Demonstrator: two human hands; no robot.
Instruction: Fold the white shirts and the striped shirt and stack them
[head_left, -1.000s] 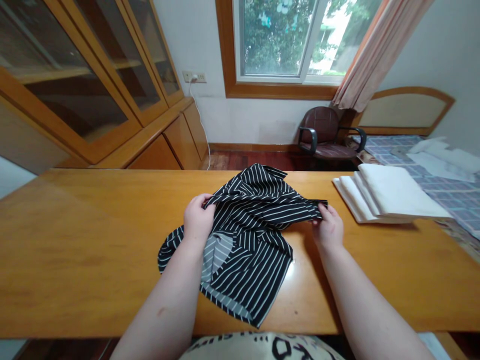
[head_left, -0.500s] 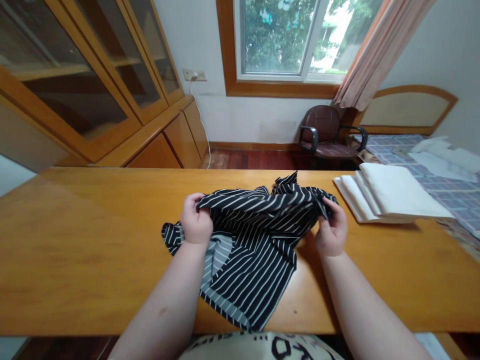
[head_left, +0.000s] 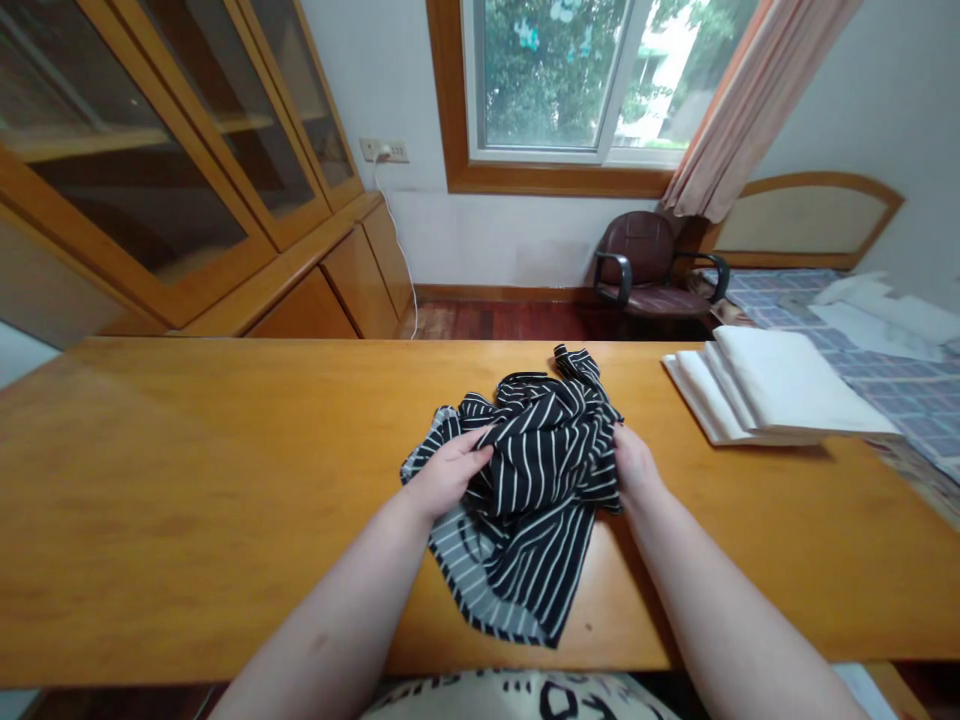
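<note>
A black garment with white stripes (head_left: 529,480) lies bunched in the middle of the wooden table (head_left: 187,500), one end trailing toward the near edge. My left hand (head_left: 448,470) presses against the bundle's left side, fingers curled into the cloth. On the bundle's right side my right hand (head_left: 634,465) grips the fabric, its fingertips buried in the folds. Both hands squeeze the cloth between them.
A stack of folded white cloths (head_left: 772,395) lies at the table's right end. Behind the table stand a dark armchair (head_left: 645,265), a bed with a checked cover (head_left: 862,340) on the right and wooden glass-door cabinets (head_left: 187,180) on the left.
My hands held the garment stretched wide and lifted; now they have come together and gathered it into a bunched heap on the table.
</note>
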